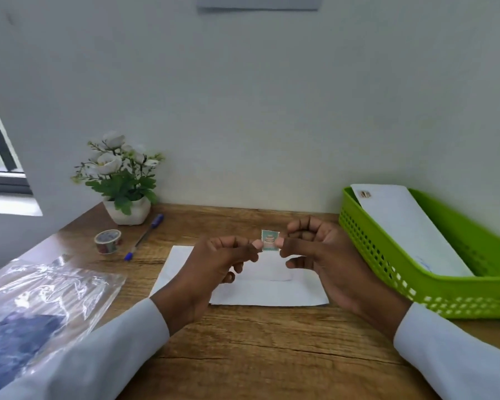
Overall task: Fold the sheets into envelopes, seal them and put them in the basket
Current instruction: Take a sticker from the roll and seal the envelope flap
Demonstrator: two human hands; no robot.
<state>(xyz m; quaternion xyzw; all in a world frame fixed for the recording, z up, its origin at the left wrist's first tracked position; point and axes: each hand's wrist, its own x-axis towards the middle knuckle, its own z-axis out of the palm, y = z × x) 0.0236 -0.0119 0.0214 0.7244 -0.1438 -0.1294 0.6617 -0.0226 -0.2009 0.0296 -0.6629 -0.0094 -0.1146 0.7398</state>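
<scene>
A small teal stamp sticker [270, 239] is held up above the desk, pinched on its left edge by my left hand [220, 264] and on its right edge by my right hand [324, 255]. Under both hands a white folded envelope [272, 293] lies flat on the wooden desk [257, 356]. At the right stands a green plastic basket [387, 261] with a white envelope [407, 226] leaning inside it, a small sticker on its top corner.
A roll of patterned tape [108, 241] and a blue pen [145, 236] lie at the back left, beside a potted white-flower plant [122, 180]. A clear plastic bag [35, 310] with dark contents covers the desk's left front. The wall is close behind.
</scene>
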